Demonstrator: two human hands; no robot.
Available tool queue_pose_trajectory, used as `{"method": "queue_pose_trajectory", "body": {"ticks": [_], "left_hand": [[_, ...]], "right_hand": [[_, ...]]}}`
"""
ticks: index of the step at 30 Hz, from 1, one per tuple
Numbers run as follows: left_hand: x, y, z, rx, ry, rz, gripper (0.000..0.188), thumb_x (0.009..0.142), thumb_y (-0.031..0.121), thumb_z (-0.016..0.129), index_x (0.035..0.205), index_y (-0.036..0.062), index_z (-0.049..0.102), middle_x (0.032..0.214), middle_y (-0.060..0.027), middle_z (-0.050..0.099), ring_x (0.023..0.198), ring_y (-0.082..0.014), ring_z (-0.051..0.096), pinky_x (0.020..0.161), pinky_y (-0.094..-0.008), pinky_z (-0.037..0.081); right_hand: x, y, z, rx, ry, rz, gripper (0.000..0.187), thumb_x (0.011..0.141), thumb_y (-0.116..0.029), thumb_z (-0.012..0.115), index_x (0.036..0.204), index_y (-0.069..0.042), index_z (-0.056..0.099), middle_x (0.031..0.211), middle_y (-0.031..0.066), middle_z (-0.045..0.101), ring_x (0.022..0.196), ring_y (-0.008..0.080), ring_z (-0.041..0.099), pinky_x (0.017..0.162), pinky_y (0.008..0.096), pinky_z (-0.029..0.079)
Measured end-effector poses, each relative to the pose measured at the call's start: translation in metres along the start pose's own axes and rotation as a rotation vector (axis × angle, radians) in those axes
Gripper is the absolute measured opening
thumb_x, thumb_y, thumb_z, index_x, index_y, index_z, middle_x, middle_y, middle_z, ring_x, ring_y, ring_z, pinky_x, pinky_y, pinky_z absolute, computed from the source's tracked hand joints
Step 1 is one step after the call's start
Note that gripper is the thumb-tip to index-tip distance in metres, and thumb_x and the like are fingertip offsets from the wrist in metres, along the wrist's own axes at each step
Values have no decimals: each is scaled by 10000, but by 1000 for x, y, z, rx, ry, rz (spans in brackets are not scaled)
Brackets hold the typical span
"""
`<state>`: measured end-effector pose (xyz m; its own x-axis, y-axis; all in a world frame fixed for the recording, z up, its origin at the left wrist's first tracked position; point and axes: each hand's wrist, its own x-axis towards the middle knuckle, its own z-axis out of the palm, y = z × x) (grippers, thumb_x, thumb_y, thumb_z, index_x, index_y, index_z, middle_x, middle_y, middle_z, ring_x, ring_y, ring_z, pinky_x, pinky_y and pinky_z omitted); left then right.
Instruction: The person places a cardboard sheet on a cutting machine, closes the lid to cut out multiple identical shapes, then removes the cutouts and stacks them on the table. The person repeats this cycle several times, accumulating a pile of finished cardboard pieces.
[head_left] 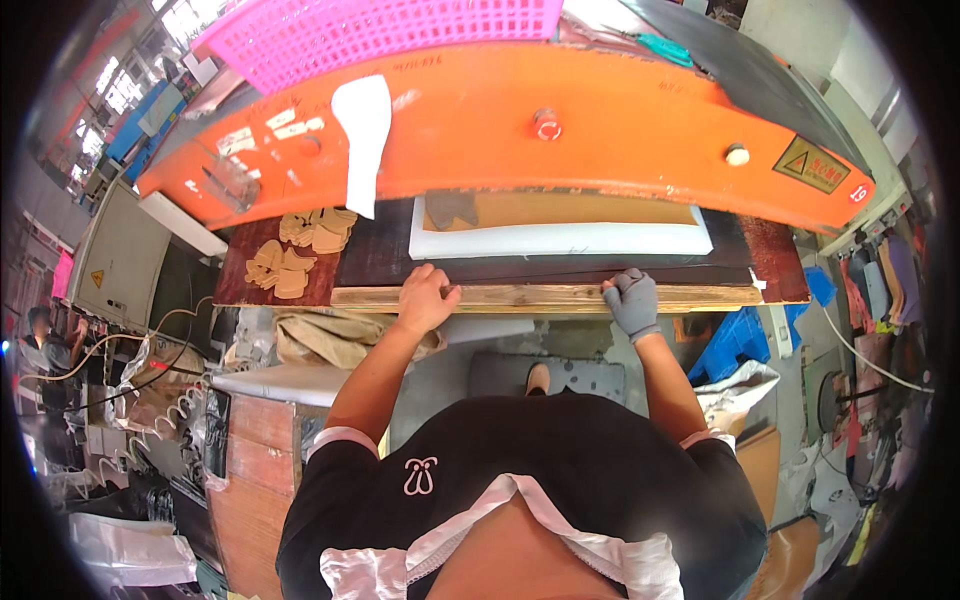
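Pieces of tan material (290, 282) lie in loose heaps at the left end of the worktop (236, 277), some close to its front left corner. Just right of them, a white cutout (362, 130) hangs down the face of the orange beam (455, 120). Next comes the left hand (428, 298), bare, its fingers curled at the wooden front edge of the black board (375, 260); whether it clamps the wood or only rests there, I cannot tell. Behind it, toward the worktop's back edge, a white slab (480, 246) lies on the board, carrying a tan sheet (570, 213) with a grey patch (452, 210) at its left end. Farther right, the gloved right hand (632, 303) curls at the same wooden edge, its hold equally unclear. The step in hand looks like steadying or shifting the board; the next move probably calls for even pressure from both hands, keeping slab and sheet flat.
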<state>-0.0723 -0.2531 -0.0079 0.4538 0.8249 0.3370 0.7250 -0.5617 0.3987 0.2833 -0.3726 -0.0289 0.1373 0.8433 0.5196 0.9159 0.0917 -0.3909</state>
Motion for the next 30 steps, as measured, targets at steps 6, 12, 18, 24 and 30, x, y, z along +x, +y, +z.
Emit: {"method": "queue_pose_trajectory", "body": {"ticks": [6,12,18,24,30], "left_hand": [[-85,23,-26,-33,-72,159,213,726,236,660,685,69,535,758,-94,515,765,-294,536,644,-424,438],[-169,47,-40,-379,57,-57,324,743,192,665,993,48,515,933,-123,550,739,-280,538,682,-377,464],[-184,27,-67,-262,265,112,604,765,143,637,1294,-15,392,1231,-204,484,1162,-338,450,972,-410,364],[-213,16,-71,-116,-97,95,574,773,210,641,1277,26,436,1235,-155,517,1229,-340,409,1035,-450,296],[-240,22,-72,-176,20,184,415,753,181,646,1129,29,553,1218,-128,537,1202,-335,443,1010,-440,338]], "right_hand": [[-52,-87,-20,31,88,19,328,765,-256,676,984,-36,570,883,143,590,816,345,556,701,436,438],[-32,-215,41,156,75,-150,708,674,-416,754,1164,24,493,1033,204,566,940,383,549,835,455,435],[-50,-284,61,-141,-245,136,891,617,-578,708,1238,17,477,1024,165,573,941,312,532,820,430,393],[-93,-297,42,111,-156,172,776,620,-419,783,1189,44,528,988,181,598,888,290,574,758,387,456],[-113,-263,7,1021,-101,670,657,769,-294,711,1243,94,474,1001,84,589,886,120,535,791,268,451]]}}
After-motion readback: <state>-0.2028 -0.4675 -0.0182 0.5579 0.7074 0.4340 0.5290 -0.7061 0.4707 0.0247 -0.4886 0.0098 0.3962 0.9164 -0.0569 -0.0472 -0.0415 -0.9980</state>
